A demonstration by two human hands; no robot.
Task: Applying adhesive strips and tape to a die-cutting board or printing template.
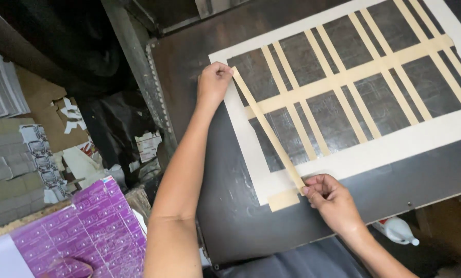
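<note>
A long beige tape strip is stretched diagonally between my two hands over a dark metal plate. My left hand pinches its far end near the plate's upper left. My right hand pinches the near end beside a short loose tape piece. Under the strip lies a white-bordered frame crossed by a grid of beige tape strips over dark mesh-like panels.
A purple printed sheet stack lies at the lower left. Grey printed card stacks and paper scraps sit on the left. A white plastic bottle lies below the plate's front edge. Dark machine parts rise at the top left.
</note>
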